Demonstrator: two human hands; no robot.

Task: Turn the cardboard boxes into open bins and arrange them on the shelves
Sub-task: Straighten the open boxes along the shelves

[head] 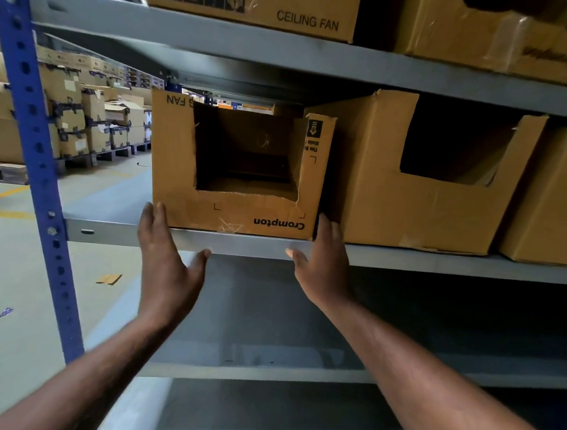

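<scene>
We list one brown cardboard bin [238, 211], front cut open, at frame centre on the grey metal shelf [440, 261]. Our left hand [168, 260] and right hand [322, 268] flank its lower corners, fingers straight, pressed together, thumbs splayed.

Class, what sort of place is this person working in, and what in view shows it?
Most likely a warehouse: metal shelving with a blue perforated upright, taped cartons stacked on pallets beyond, and a carton marked CEILING FAN on the shelf above.
</scene>
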